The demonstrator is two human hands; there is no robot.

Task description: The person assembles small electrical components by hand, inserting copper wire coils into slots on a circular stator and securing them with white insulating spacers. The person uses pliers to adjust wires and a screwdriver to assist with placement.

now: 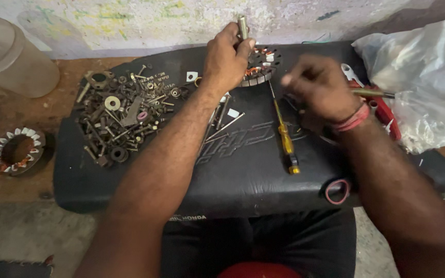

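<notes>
Head view: the fingers [239, 42] of the left hand [226, 59] are clenched around a small metal cylinder [242, 25], held upright over the stator [259, 66]. The stator lies on a black seat cushion [243, 170], copper windings showing, apparently partly worked. The right hand [321, 87] is closed on a thin metal tool [374, 93] beside it. A yellow screwdriver [285, 135] lies nearby, a heap of bolts and washers [122, 116] to the left, another stator [17, 150] on the tabletop [6, 110].

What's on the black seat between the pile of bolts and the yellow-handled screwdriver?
In the head view, the person's left forearm crosses that stretch of the black seat; beside it lie a few long thin rods and a small white scrap.
</notes>
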